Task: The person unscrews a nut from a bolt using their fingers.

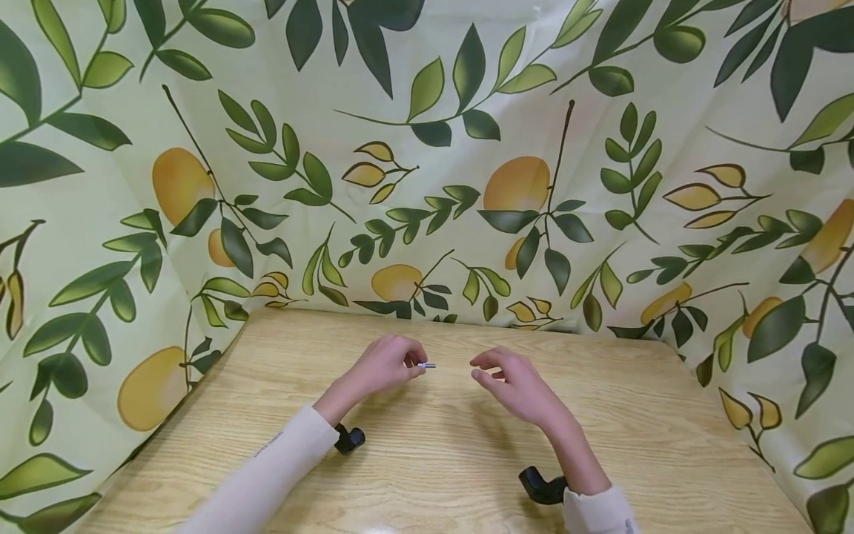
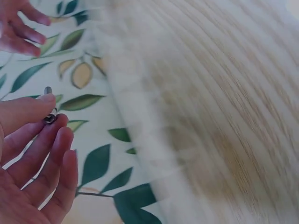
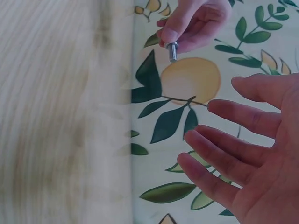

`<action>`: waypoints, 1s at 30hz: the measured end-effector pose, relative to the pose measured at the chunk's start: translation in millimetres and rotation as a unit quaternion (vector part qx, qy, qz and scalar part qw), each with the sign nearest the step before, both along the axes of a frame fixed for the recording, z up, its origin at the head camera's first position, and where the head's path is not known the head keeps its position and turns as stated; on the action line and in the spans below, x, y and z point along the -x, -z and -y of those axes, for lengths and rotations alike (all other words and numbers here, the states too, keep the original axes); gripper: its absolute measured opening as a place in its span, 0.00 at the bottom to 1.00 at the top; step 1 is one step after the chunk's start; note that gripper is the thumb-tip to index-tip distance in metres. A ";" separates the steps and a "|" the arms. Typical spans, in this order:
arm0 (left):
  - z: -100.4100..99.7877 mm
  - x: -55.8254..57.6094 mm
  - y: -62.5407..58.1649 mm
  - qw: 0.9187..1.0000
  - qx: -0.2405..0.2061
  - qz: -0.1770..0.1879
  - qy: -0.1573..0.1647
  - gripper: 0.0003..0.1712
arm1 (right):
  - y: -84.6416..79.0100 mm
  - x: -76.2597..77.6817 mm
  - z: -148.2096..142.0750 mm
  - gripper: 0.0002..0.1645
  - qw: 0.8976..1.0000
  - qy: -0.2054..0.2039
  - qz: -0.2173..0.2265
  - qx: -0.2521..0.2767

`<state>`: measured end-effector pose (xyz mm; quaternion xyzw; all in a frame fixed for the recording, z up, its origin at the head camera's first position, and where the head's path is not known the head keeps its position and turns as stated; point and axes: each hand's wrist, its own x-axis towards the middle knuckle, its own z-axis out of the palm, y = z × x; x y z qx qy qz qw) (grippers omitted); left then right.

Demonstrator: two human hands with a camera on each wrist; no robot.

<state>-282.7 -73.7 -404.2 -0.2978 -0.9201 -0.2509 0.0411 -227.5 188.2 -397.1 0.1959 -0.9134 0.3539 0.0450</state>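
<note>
Between thumb and fingertips, my left hand [image 1: 385, 365] pinches a small silvery metal bolt [image 1: 430, 365] above the table. Its threaded shank points toward the other hand, as the right wrist view shows on the bolt [image 3: 173, 52]. In the left wrist view a dark, hollow round end of the bolt [image 2: 49, 119] faces the camera, and the thumb covers its middle. To the right, my right hand [image 1: 520, 386] hovers with a gap between it and the bolt. Its fingers [image 3: 233, 154] are spread and loosely bent, holding nothing.
A light wood-grain table [image 1: 440, 460] lies under both hands. Behind it and at the sides hangs a pale cloth [image 1: 427, 163] printed with leaves and orange fruit. Black wrist mounts [image 1: 543, 486] jut out beneath both forearms.
</note>
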 end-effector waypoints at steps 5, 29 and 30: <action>1.3 -12.4 -5.3 0.998 -0.054 -0.008 0.006 0.03 | -7.9 -0.9 3.4 0.17 1.000 -0.012 -0.002 0.012; -7.9 -55.9 -20.2 0.974 -0.206 -0.047 0.083 0.05 | -31.0 -12.2 18.5 0.18 0.996 -0.073 -0.002 0.050; -8.0 -56.5 -20.6 0.974 -0.205 -0.054 0.085 0.05 | -31.1 -11.8 18.9 0.18 0.996 -0.078 -0.001 0.050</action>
